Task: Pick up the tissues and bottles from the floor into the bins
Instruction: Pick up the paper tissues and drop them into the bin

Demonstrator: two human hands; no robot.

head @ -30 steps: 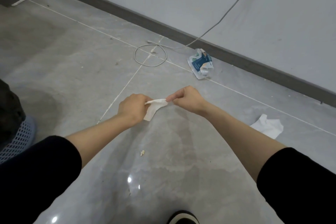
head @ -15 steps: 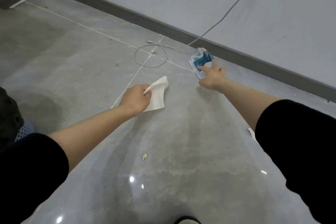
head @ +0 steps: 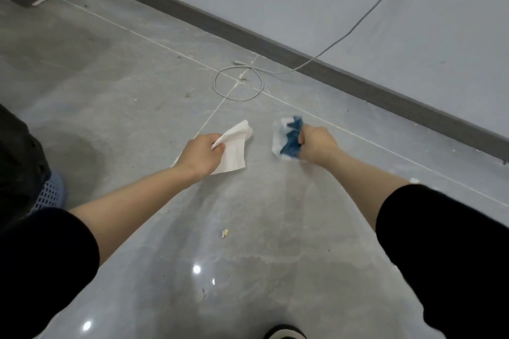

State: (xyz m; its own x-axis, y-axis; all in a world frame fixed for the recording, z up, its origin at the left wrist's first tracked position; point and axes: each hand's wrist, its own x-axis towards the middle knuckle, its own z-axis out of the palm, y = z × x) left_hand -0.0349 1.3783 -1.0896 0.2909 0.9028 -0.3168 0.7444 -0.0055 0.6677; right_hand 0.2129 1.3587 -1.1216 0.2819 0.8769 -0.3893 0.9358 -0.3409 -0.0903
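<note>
My left hand (head: 202,153) pinches a white tissue (head: 234,147) by one corner, and the sheet hangs above the grey floor. My right hand (head: 316,146) grips a crumpled blue and white tissue packet (head: 286,137), held off the floor and blurred by motion. The two hands are side by side with a small gap between them. A blue perforated bin (head: 51,192) with a dark liner shows at the left edge, mostly cut off by the frame.
A grey cable (head: 238,82) loops on the floor ahead and runs up the wall. A dark skirting board (head: 358,82) lines the wall. A small yellowish scrap (head: 225,233) lies between my arms. A shoe tip (head: 283,334) shows at the bottom edge.
My right hand let go of the tissue, reached to the packet by the wall, gripped it and pulled it back beside my left hand, which kept the tissue.
</note>
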